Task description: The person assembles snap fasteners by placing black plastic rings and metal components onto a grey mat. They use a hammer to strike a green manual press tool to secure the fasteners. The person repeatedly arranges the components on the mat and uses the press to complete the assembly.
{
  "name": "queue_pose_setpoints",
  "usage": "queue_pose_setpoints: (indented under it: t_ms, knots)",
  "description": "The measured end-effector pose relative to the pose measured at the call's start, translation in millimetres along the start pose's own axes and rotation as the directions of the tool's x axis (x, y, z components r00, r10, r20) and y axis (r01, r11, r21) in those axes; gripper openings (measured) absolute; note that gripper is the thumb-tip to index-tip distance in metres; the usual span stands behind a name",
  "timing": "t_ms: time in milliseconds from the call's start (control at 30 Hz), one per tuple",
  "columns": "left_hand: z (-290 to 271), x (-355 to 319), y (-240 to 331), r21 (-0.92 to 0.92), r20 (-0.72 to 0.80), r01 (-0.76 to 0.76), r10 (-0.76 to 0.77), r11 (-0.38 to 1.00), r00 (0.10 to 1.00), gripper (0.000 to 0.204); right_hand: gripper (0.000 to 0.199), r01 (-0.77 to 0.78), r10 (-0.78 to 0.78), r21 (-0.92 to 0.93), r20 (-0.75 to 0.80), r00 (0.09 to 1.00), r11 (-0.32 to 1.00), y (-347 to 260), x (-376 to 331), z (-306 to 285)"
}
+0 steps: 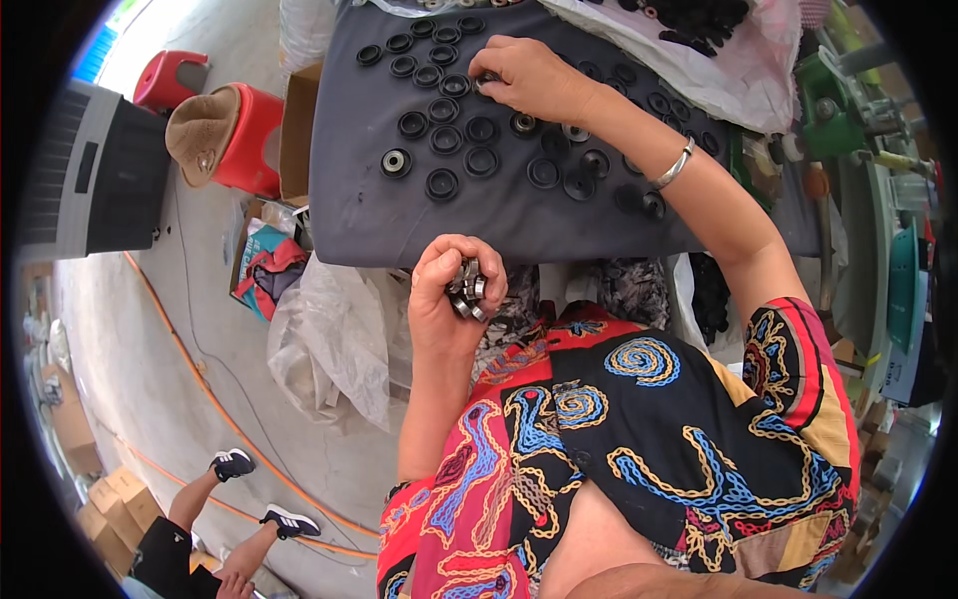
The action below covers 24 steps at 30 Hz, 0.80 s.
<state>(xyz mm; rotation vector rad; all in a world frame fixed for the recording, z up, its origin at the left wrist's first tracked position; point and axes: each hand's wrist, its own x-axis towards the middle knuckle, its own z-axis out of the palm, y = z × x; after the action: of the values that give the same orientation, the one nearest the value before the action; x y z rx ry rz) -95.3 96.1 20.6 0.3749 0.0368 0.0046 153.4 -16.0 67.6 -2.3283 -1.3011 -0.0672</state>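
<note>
We sort small parts at a cloth-covered desk.

Our left hand (449,295), at six o'clock from the grey desk (349,215), is clenched round a clutch of small silver metal bearings (468,289). Our right hand (529,75), at twelve o'clock, has its fingertips pinched on one of the black round rubber rings (486,82) among the rows.

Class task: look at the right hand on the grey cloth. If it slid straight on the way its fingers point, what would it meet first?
The right hand points leftward, so it would probably first meet the black ring just beyond its fingers.
</note>
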Motion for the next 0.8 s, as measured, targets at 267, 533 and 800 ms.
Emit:
queue_pose_setpoints:
  t_ms: [267,533,800]
  knots:
    - [-2,-2,0,-0.007,0.039,-0.002,0.002,1.0,0.999,0.019,0.021,-0.032,0.035,-0.04,0.089,0.995,0.999,3,0,6]
    - [1,1,-1,-0.008,0.151,0.009,-0.008,1.0,0.989,0.019,0.021,-0.033,0.037,-0.065,0.061,0.997,0.997,2,-5,6]
    - [14,2,-5,0.028,0.173,0.045,-0.049,0.999,0.984,0.017,0.017,0.183,-0.176,0.246,-0.05,0.983,0.952,-50,-44,-15]
